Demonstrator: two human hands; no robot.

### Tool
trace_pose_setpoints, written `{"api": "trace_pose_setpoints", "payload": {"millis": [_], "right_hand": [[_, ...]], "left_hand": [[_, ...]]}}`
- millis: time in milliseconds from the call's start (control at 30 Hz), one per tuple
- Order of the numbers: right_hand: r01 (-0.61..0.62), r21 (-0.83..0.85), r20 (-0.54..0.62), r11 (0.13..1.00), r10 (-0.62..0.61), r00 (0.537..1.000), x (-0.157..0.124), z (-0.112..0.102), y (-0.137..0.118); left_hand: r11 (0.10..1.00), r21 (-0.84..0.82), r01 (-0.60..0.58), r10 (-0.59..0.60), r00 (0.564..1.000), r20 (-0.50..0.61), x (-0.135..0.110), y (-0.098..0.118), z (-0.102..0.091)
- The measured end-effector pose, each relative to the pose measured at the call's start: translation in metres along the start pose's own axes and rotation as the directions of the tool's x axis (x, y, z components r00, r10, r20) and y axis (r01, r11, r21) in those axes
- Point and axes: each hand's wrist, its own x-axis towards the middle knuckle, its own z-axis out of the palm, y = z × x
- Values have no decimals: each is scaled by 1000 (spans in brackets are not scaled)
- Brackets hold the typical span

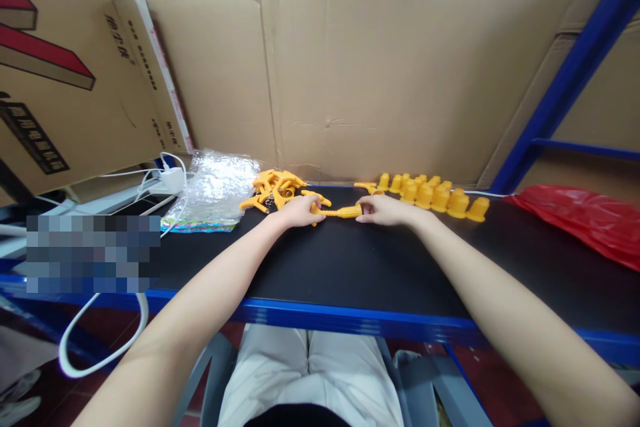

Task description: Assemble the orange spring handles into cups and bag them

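Note:
My left hand (301,211) pinches a yellow branched plastic piece, whose ridged stem (329,213) points right. Closed on the wide end of a yellow tapered plastic cup (349,212) is my right hand (383,209). Stem and cup lie in one line between the hands; whether they are joined, I cannot make out. Beside my left hand lies a pile of yellow branched pieces (280,188), some with small metal parts. Behind my right hand a single branched piece (367,188) rests near several upright yellow cups (424,196) in rows.
A clear plastic bag (215,180) lies left of the pile, with a white charger (173,179) and cables beyond. At right is a red plastic bag (580,217). Cardboard (380,73) walls the back of the black table (325,267); a blue rail (350,312) edges its front.

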Motion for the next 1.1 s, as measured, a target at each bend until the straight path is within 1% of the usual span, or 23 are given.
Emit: {"api": "trace_pose_setpoints", "payload": {"millis": [100, 200, 333, 433, 567, 700, 800, 867, 1033, 1100], "right_hand": [[17, 186, 32, 982, -24, 999, -1, -1, 2], [15, 366, 78, 931, -47, 996, -2, -1, 3], [24, 478, 60, 878, -60, 996, 2, 6, 7], [8, 553, 38, 833, -35, 999, 8, 12, 13], [0, 574, 33, 819, -23, 999, 13, 17, 15], [-32, 560, 33, 828, 17, 999, 12, 15, 10], [-43, 563, 42, 825, 23, 999, 8, 13, 8], [-29, 590, 40, 807, 7, 999, 7, 13, 8], [39, 696, -8, 717, -47, 999, 8, 17, 9], [54, 696, -10, 716, -66, 998, 9, 19, 9]], "left_hand": [[1000, -5, -7, 7, 999, -41, 1, -2, 1], [998, 59, -25, 32, 993, -113, 0, -1, -1], [988, 150, -34, 61, 982, -181, -1, -1, -4], [983, 177, -50, 85, 977, -196, -1, -1, -5], [982, 181, -53, 88, 978, -190, 0, -3, -4], [983, 177, -59, 92, 979, -184, 0, -4, -4], [985, 168, -48, 79, 980, -184, 0, -4, -4], [985, 166, -39, 69, 981, -181, 0, -5, -4], [985, 164, -47, 78, 980, -184, 0, -5, -4], [985, 166, -48, 78, 980, -181, 0, -4, -5]]}}
